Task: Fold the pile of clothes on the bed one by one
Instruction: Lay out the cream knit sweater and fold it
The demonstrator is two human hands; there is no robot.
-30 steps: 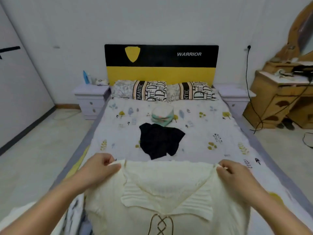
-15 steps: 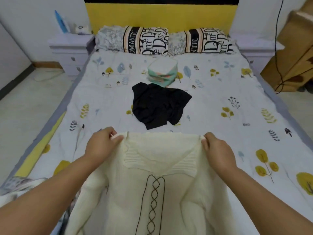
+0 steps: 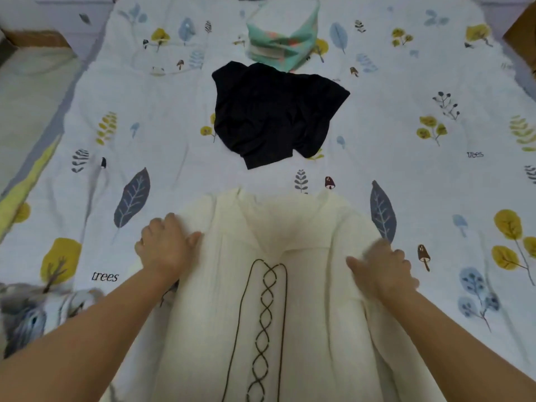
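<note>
A cream knitted sweater (image 3: pixel 290 285) with dark criss-cross lacing lies front up on the bed (image 3: pixel 406 184), collar pointing away from me. My left hand (image 3: pixel 164 246) grips its left shoulder, fingers curled over the edge and thumb on top of the fabric. My right hand (image 3: pixel 381 266), blurred, holds the right shoulder, where the knit bunches up under its fingers. Beyond the collar a crumpled black garment (image 3: pixel 275 111) lies unfolded. Behind that sits a folded stack of mint-green and pale clothes (image 3: pixel 281 36).
The bedspread is white with a leaf and tree print. A grey patterned cloth (image 3: pixel 32 311) lies at the bed's near left corner. Floor (image 3: pixel 26 97) shows along the left side, and a wooden piece of furniture (image 3: pixel 522 33) stands at the far right.
The sweater, held up by both shoulders before, has come down flat onto the bed. My view has tilted down, so the headboard and pillows have left the frame.
</note>
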